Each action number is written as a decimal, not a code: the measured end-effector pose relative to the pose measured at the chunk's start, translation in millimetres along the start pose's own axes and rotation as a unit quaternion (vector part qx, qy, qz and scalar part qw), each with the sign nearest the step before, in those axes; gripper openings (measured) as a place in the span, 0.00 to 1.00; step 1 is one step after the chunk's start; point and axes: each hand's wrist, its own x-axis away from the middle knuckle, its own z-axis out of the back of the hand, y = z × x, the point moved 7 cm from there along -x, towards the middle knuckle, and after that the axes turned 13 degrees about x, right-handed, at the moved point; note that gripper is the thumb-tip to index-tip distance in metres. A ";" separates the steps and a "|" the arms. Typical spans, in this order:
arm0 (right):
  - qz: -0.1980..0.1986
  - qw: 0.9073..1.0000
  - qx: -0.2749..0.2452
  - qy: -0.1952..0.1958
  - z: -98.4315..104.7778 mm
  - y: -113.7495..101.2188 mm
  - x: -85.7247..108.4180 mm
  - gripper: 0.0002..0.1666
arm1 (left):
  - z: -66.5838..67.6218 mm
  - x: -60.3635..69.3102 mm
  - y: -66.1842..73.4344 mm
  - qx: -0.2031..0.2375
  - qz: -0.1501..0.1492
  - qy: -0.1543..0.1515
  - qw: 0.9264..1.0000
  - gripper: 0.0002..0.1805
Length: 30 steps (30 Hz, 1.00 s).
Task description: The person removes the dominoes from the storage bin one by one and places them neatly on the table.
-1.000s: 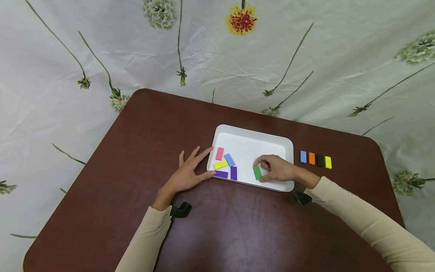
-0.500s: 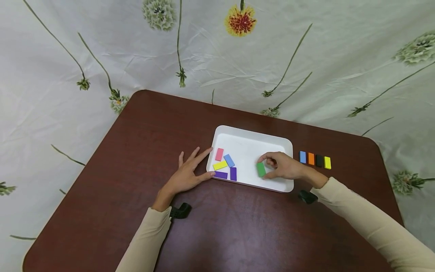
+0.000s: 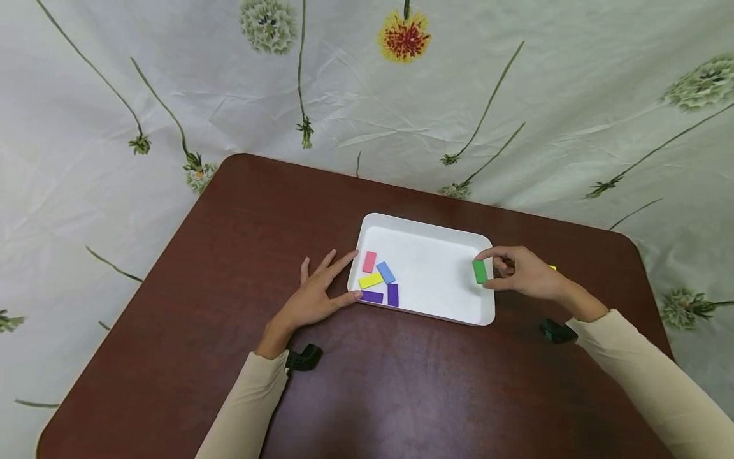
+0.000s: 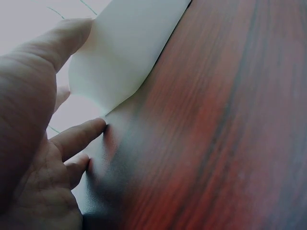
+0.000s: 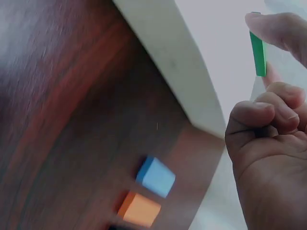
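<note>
Between thumb and index finger, my right hand (image 3: 524,273) pinches a green block (image 3: 480,271) above the right end of the white tray (image 3: 432,227). The right wrist view shows the green block (image 5: 259,52) edge-on at the fingertips. My left hand (image 3: 312,296) has its fingers spread, with thumb and index fingertip touching the tray's left side. Inside the tray's left part lie a pink block (image 3: 369,262), a light blue block (image 3: 386,273), a yellow block (image 3: 370,280) and two purple blocks, one flat along the front wall (image 3: 372,297), the other turned beside it (image 3: 392,295).
Right of the tray, a blue block (image 5: 157,177) and an orange block (image 5: 139,209) stand on the brown table (image 3: 401,382). My right hand hides most of that row in the head view; a corner of a yellow block (image 3: 553,268) shows. A flowered cloth (image 3: 355,83) hangs behind.
My right hand has lifted the green block off the tray floor and carried it right, toward the tray's right wall, now covering the outside row. The left hand stays put.
</note>
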 end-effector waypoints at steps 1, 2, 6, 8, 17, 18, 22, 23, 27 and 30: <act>0.002 1.000 -0.002 0.008 3.8 3.0 3.7 0.25 | 0.0 0.3 0.2 0.001 0.001 0.000 1.000 0.46; 0.002 1.000 -0.009 0.015 7.3 5.9 7.6 0.25 | -0.1 0.4 0.2 0.001 0.001 -0.001 1.000 0.46; -0.001 0.999 -0.021 0.039 20.8 19.0 22.3 0.27 | 0.2 1.2 1.0 0.004 0.004 0.000 1.000 0.45; -0.003 0.999 -0.023 0.050 27.0 25.5 29.3 0.27 | 0.6 1.4 1.2 0.005 0.004 0.001 1.000 0.45; -0.032 0.994 -0.008 0.102 52.5 62.5 62.4 0.26 | 1.6 0.0 0.7 0.004 0.009 -0.002 1.000 0.45; -0.036 0.994 -0.006 0.103 54.8 66.3 65.5 0.26 | 1.8 -0.2 0.4 0.004 0.010 -0.002 1.000 0.45; -0.061 0.992 0.015 0.107 60.9 82.4 76.9 0.26 | 2.2 -0.9 -1.3 0.002 0.012 -0.001 1.000 0.45; -0.072 0.991 0.021 0.109 62.1 86.7 79.6 0.26 | 2.3 -0.9 -1.3 0.002 0.012 0.000 1.000 0.45; -0.115 0.986 0.043 0.114 63.8 106.6 90.7 0.27 | 1.4 -0.5 -1.4 0.002 0.011 -0.001 1.000 0.45; -0.131 0.983 0.056 0.115 63.7 121.5 96.8 0.28 | 1.3 0.3 -1.7 0.003 0.012 -0.003 1.000 0.45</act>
